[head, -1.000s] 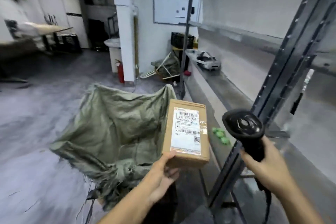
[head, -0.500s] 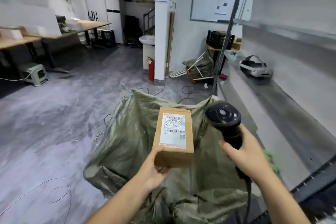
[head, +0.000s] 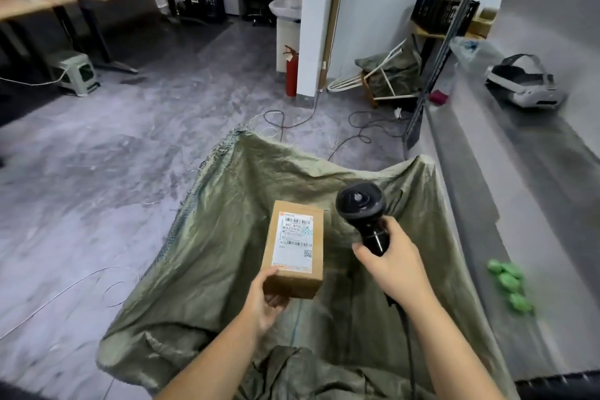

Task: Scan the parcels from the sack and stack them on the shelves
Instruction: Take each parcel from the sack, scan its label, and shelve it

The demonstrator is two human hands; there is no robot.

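My left hand [head: 266, 297] grips the near end of a small brown cardboard parcel [head: 293, 248] whose white barcode label faces up. To its right, my right hand [head: 394, 265] holds the handle of a black corded barcode scanner [head: 360, 208], its head level with the parcel's far end and a short gap away. Both hang above the open green woven sack [head: 227, 253], which spreads across the floor in front of me. The grey metal shelves [head: 487, 191] run along the right side.
A white headset [head: 524, 83] and some green objects [head: 509, 282] lie on the shelf. A shelf upright [head: 431, 75] stands at the far end. Cables trail on the grey floor [head: 97, 172]. A pillar with a red fire extinguisher [head: 291, 73], desks and a stool stand further back.
The view has swung left and down, away from the shelf upright toward the sack. The scanner has come closer to the parcel, which my left hand keeps holding.
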